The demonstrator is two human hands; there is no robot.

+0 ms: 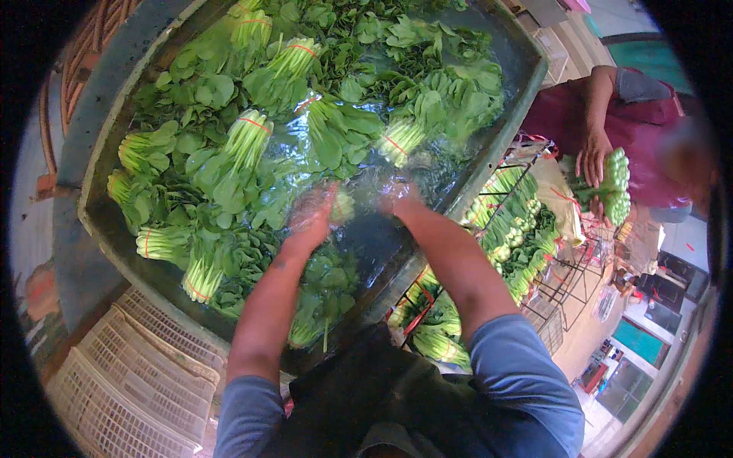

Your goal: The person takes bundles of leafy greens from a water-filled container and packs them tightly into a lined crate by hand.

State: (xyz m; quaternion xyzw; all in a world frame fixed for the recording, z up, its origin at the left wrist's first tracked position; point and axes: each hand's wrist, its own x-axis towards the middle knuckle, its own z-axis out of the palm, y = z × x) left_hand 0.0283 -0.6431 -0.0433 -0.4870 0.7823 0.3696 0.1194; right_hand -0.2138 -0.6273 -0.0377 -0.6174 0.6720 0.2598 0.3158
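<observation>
Both my hands are in the water of a large tub (518, 109) full of leafy greens tied in bunches with red bands. My left hand (314, 207) is blurred by splashing water, right against the pale stem end of a bunch (344, 207); its grip is unclear. To the right, my right hand (398, 197) is partly under churning water, its fingers hidden. Just above it floats a banded bunch (402, 140) with its stems toward me. Another banded bunch (341, 129) lies above my left hand, and one more (249, 137) is to its upper left.
Beyond the tub's right wall, a wire-framed crate (504, 229) holds packed greens. A co-worker in a red apron (647, 154) holds bunches of greens (617, 186) there. Stacked white plastic baskets (137, 378) stand at the lower left.
</observation>
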